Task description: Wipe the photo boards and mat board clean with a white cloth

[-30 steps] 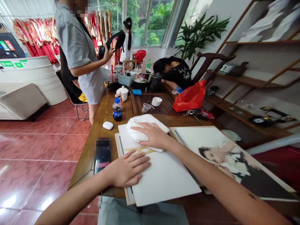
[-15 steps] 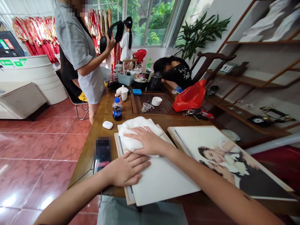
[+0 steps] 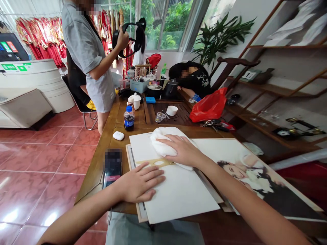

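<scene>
My right hand [image 3: 185,153] grips a bunched white cloth [image 3: 161,140] and presses it on the upper right part of a white sheet or board [image 3: 181,199]. A tan band with a pale oval [image 3: 150,163] crosses this surface just below the cloth. Flat on the board's left side lies my left hand [image 3: 143,182], fingers stretched out and holding nothing. Under the board, the edge of a pale frame [image 3: 140,211] sticks out. To the right, a large photo print of a couple [image 3: 270,185] lies partly behind my right forearm.
Left of the board are a phone [image 3: 113,170], a white earbud case [image 3: 118,135] and a cola bottle [image 3: 129,119]. A red plastic bag [image 3: 209,105] and a white bowl [image 3: 172,110] stand farther back. One person stands holding a black headset [image 3: 138,39]; another leans on the table.
My right hand has slid the cloth to the right across the board, uncovering the tan band and the upper left area. My left hand stays in place. The standing person's headset has shifted.
</scene>
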A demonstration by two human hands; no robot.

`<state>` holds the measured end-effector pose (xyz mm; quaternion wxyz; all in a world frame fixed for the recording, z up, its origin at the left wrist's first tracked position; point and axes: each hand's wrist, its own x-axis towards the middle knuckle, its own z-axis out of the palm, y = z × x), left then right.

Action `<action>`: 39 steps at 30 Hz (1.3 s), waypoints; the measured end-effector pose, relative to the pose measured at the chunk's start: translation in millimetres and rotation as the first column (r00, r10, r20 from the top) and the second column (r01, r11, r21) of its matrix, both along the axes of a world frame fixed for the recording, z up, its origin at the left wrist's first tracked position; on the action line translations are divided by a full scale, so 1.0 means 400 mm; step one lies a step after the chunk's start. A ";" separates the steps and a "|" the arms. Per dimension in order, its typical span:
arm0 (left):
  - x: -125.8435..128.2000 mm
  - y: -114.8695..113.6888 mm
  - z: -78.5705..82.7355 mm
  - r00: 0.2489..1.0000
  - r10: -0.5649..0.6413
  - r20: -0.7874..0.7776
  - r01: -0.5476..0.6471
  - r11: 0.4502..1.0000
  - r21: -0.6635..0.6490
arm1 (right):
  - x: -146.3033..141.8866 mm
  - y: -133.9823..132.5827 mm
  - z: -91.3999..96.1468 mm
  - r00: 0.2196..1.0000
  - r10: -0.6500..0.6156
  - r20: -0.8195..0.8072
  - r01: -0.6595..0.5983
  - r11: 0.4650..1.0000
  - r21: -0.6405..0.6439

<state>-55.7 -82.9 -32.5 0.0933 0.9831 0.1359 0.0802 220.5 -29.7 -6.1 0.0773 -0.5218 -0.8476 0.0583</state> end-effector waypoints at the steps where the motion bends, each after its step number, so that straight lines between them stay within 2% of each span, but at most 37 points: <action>1: 0.000 0.001 0.000 1.000 0.002 0.003 -0.002 1.000 0.002 | 0.007 -0.001 -0.002 1.000 -0.009 0.000 0.009 1.000 0.004; 5: -0.001 0.009 0.004 1.000 0.023 0.011 -0.023 1.000 0.000 | 0.010 -0.020 -0.006 1.000 0.009 -0.008 -0.009 1.000 0.024; 11: 0.003 0.012 0.021 0.989 0.137 0.058 -0.131 0.987 -0.094 | -0.009 -0.074 0.002 0.997 0.067 -0.033 -0.065 0.997 0.044; 14: 0.005 0.011 0.027 0.979 0.192 0.073 -0.185 0.979 -0.088 | -0.004 -0.109 -0.003 0.995 0.099 -0.024 -0.098 0.994 0.047; 19: -0.008 0.022 0.009 0.928 0.364 0.080 -0.362 0.932 -0.038 | 0.023 -0.169 -0.027 0.995 0.103 -0.002 -0.102 0.988 0.114; 23: -0.023 0.032 -0.009 0.904 0.425 0.054 -0.424 0.905 -0.031 | 0.025 -0.197 -0.033 0.996 0.088 -0.010 -0.086 0.989 0.117; 29: -0.023 0.030 -0.012 0.894 0.448 0.016 -0.447 0.894 -0.035 | -0.021 -0.197 -0.015 0.996 0.090 0.009 -0.091 0.992 0.082; 36: -0.021 0.032 -0.022 0.883 0.469 0.014 -0.466 0.880 -0.088 | -0.117 -0.188 0.007 0.974 0.226 -0.005 -0.226 0.974 -0.008; 39: -0.021 0.033 -0.019 0.885 0.465 -0.006 -0.464 0.882 -0.086 | -0.141 -0.186 0.014 0.970 0.244 -0.010 -0.244 0.969 -0.044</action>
